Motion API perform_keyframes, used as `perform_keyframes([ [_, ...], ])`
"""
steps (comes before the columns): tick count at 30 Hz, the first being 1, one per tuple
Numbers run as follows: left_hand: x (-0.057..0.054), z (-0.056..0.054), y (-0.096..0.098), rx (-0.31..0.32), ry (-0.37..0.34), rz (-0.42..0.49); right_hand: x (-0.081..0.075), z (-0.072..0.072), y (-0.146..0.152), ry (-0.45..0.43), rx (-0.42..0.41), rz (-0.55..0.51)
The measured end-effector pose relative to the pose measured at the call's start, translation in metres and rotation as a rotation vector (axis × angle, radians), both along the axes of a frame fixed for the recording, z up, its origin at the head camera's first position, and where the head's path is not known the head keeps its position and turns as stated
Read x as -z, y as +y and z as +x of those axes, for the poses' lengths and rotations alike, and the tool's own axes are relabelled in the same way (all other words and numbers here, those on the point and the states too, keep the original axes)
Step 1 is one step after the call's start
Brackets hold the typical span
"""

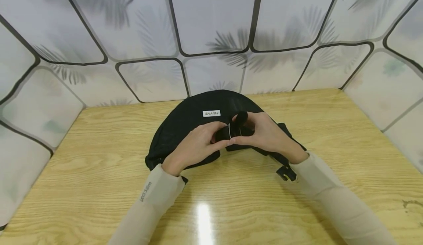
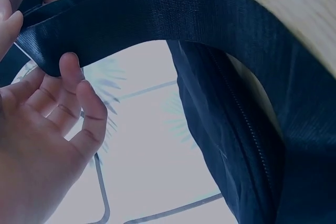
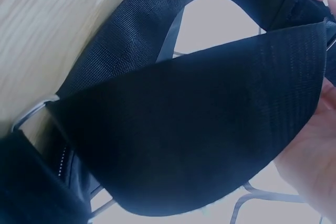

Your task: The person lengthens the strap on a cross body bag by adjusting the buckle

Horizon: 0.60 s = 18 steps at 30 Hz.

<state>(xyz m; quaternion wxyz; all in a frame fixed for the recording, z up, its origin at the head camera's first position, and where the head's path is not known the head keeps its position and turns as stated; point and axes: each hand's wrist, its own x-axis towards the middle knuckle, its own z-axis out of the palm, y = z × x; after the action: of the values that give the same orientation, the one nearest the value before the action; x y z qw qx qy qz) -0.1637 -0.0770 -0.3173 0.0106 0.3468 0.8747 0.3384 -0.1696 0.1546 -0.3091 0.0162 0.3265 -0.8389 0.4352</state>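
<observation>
A black crescent-shaped bag (image 1: 181, 123) with a white label (image 1: 211, 113) lies on the wooden table. Over its front edge, my left hand (image 1: 198, 138) and right hand (image 1: 264, 131) meet at its black webbing strap (image 2: 173, 11). Thumb and fingers of the left hand pinch the strap beside a bright metal slider (image 1: 229, 131); the outer fingers are loosely bent. My right hand grips the strap from the other side, where a loose end stands up above the fingers. In the right wrist view, a wide strap flap (image 3: 199, 119) hides much of that hand. A metal ring (image 3: 34, 111) joins the strap further along.
A black plastic buckle (image 1: 286, 173) lies on the wooden table (image 1: 99, 171) by the right sleeve. Behind and at both sides stand pale patterned panels (image 1: 214, 21) with dark lines and leaf prints. The bag's zipper (image 2: 247, 124) runs along its edge.
</observation>
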Motion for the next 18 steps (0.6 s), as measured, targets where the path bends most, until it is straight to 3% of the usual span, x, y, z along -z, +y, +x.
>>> perform_keyframes([
  [8, 0.000, 0.003, -0.004, -0.014, 0.007, -0.039, 0.002, 0.000, 0.004, 0.041, -0.002, 0.016],
  [18, 0.000, 0.005, -0.013, -0.031, -0.001, -0.060, 0.002, 0.000, 0.014, 0.008, 0.058, 0.061],
])
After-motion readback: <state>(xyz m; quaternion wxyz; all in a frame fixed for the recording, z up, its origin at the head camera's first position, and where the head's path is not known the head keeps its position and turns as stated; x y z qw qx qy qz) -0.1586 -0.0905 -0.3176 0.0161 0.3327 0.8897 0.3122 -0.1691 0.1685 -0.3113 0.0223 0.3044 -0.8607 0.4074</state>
